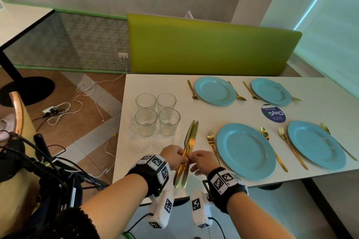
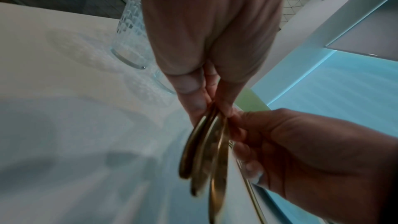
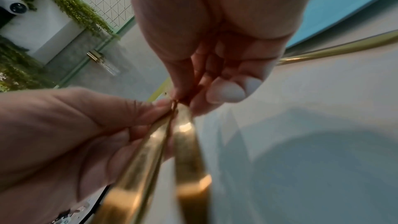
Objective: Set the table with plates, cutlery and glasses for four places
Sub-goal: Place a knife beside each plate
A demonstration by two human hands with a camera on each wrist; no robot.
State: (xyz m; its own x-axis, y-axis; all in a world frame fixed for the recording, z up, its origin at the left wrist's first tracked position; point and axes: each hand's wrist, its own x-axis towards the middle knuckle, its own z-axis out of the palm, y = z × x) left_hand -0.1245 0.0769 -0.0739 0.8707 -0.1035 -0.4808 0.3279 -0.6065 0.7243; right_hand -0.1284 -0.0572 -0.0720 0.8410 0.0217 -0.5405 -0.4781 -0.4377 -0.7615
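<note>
Left hand: my left hand (image 1: pixel 173 155) pinches the bundle of flat gold metal knives (image 1: pixel 188 148) at mid-length, thumb and fingers curled round it; in the left wrist view the same hand (image 2: pixel 206 40) closes on the bundle (image 2: pixel 206 156) from above
Right hand: my right hand (image 1: pixel 202 161) pinches the same bundle from its 3 o'clock side, fingertips meeting those of the left; in the right wrist view (image 3: pixel 215 31) thumb and forefinger nip one knife (image 3: pixel 187 151) at the point where the pieces cross
Knives: held over the near edge of the white rectangular table (image 1: pixel 155 83), at 6 o'clock of the glasses and at 9 o'clock of the near plate; blades toward 12 o'clock, handles toward me; the exact count I cannot tell
Glasses: four clear patterned glass tumblers (image 1: pixel 157 113) stand upright in a two-by-two cluster at the table's 9 o'clock end, close together
Plates: four round light-blue plates; near centre (image 1: pixel 245 150), near 3 o'clock (image 1: pixel 316 144), far centre (image 1: pixel 215 90), far 3 o'clock (image 1: pixel 271 91)
Forks: a gold fork (image 1: pixel 212 144) lies just beside the near centre plate at its 9 o'clock; another (image 1: pixel 291 146) lies between the two near plates
Spoons: a gold spoon (image 1: pixel 264 134) lies at the 3 o'clock rim of the near centre plate; gold cutlery also flanks both far plates
Sticker: a round dark-blue label (image 1: pixel 273 113) lies on the table among the four plates
Bench: a lime-green padded backrest (image 1: pixel 209 44) runs along the table's 12 o'clock side
</note>
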